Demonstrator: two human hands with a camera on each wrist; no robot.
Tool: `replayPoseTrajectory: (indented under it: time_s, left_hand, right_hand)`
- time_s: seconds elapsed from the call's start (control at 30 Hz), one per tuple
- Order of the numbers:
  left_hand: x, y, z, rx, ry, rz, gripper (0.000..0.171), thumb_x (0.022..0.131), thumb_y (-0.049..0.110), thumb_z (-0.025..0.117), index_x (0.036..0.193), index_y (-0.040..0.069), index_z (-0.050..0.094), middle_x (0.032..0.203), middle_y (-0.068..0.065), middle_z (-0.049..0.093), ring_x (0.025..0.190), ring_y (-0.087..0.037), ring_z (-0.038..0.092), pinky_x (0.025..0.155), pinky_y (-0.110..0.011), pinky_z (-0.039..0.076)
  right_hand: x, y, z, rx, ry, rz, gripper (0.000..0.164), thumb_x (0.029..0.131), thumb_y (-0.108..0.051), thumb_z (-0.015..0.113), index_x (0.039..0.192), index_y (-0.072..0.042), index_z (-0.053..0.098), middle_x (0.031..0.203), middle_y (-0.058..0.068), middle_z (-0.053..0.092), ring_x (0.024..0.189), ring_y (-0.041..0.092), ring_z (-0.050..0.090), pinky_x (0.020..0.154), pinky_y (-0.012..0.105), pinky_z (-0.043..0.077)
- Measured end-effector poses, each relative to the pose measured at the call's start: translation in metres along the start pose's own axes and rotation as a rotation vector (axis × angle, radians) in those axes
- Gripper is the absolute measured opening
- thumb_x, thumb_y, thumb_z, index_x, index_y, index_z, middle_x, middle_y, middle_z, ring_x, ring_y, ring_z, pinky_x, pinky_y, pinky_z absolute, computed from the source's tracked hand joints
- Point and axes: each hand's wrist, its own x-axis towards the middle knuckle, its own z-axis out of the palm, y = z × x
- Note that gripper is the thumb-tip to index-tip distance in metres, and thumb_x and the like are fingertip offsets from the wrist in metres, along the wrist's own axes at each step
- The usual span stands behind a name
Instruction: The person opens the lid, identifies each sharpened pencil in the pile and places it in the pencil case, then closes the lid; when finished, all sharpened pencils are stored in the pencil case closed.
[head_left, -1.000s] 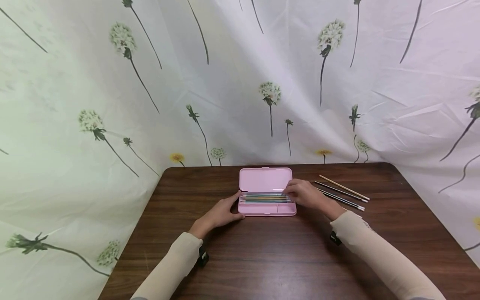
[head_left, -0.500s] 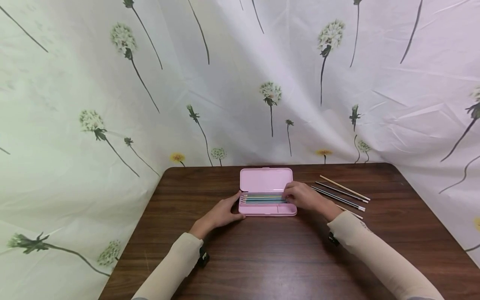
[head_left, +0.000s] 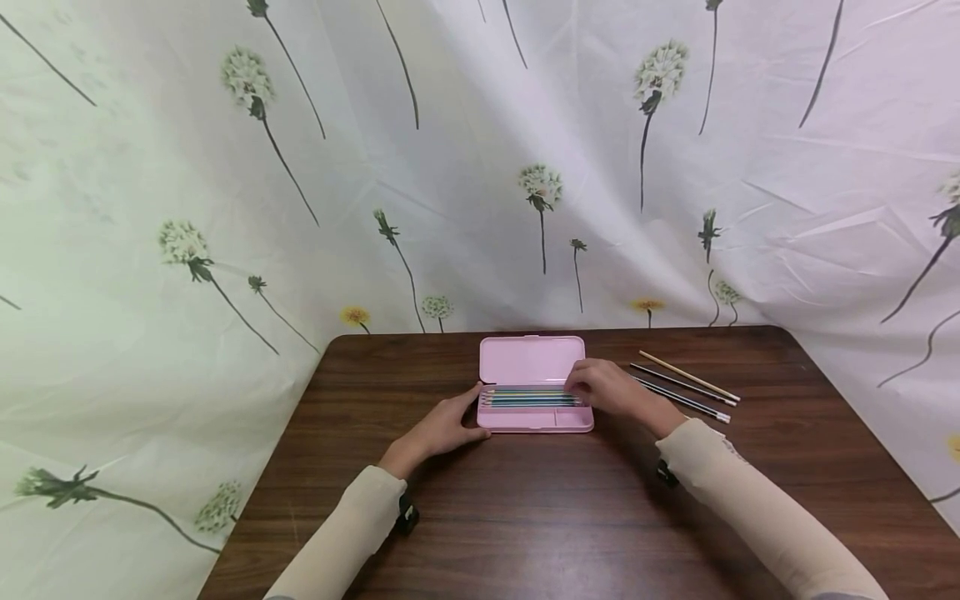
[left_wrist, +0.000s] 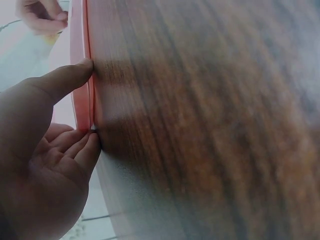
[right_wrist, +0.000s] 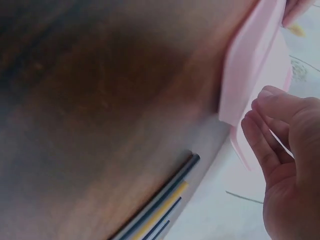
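Note:
A pink pencil case lies open on the dark wooden table, its lid leaning back. Several pencils lie side by side in its long compartment, mostly green, teal and yellowish. My left hand grips the case's left end, thumb along the front side and fingers round the end, as the left wrist view shows. My right hand is at the right end of the compartment, with bent fingertips over the pencil ends. In the right wrist view its thumb is close to the fingers; I cannot tell whether they pinch a pencil.
Right of the case, loose pencils lie slanted: a natural-wood one, a dark one and striped ones. The right forearm partly covers another light one. A dandelion-print cloth hangs behind the table's back edge.
The right hand dips slightly at the pencils' right ends, then rises a little. The pencils in the compartment have shifted, and more of their right ends show. The left hand keeps still.

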Motion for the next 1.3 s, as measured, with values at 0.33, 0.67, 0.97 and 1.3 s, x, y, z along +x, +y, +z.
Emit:
replayPoseTrajectory:
  time_s: [0.33,0.67,0.97,1.3]
  left_hand:
    - [0.0,0.0,0.001,-0.013,0.002,-0.008,0.09,0.099,0.031,0.079,0.169,0.009,0.028,0.173,-0.013,0.036,0.16,-0.03,0.037,0.127,-0.053,0.036]
    - [0.002,-0.017,0.002,-0.026,0.004,0.087,0.092,0.101,0.042,0.074,0.17,0.006,0.025,0.172,-0.02,0.034,0.159,-0.036,0.037,0.126,-0.054,0.038]
    - [0.005,-0.011,0.001,-0.021,-0.014,0.029,0.095,0.098,0.039,0.078,0.169,0.004,0.025,0.172,-0.019,0.033,0.158,-0.037,0.038,0.125,-0.057,0.037]
    - [0.006,-0.015,0.005,-0.027,-0.001,0.041,0.097,0.098,0.041,0.078,0.169,0.004,0.024,0.172,-0.02,0.034,0.156,-0.038,0.04,0.124,-0.055,0.039]
  right_hand:
    - [0.013,0.007,-0.024,0.01,0.06,0.045,0.013,0.094,0.001,0.077,0.103,-0.006,0.084,0.1,0.005,0.08,0.091,0.017,0.073,0.082,0.039,0.063]
    - [0.042,0.012,-0.04,0.034,0.047,0.166,0.018,0.105,-0.01,0.066,0.114,-0.005,0.081,0.11,0.009,0.081,0.1,0.024,0.075,0.088,0.046,0.061]
    - [0.07,0.009,-0.038,0.027,-0.02,0.213,0.032,0.112,-0.021,0.056,0.128,-0.002,0.075,0.123,0.016,0.078,0.118,0.034,0.072,0.105,0.053,0.055]
    - [0.09,0.005,-0.029,0.054,-0.155,0.274,0.04,0.114,-0.025,0.05,0.139,0.0,0.067,0.135,0.019,0.072,0.128,0.035,0.067,0.111,0.053,0.052]
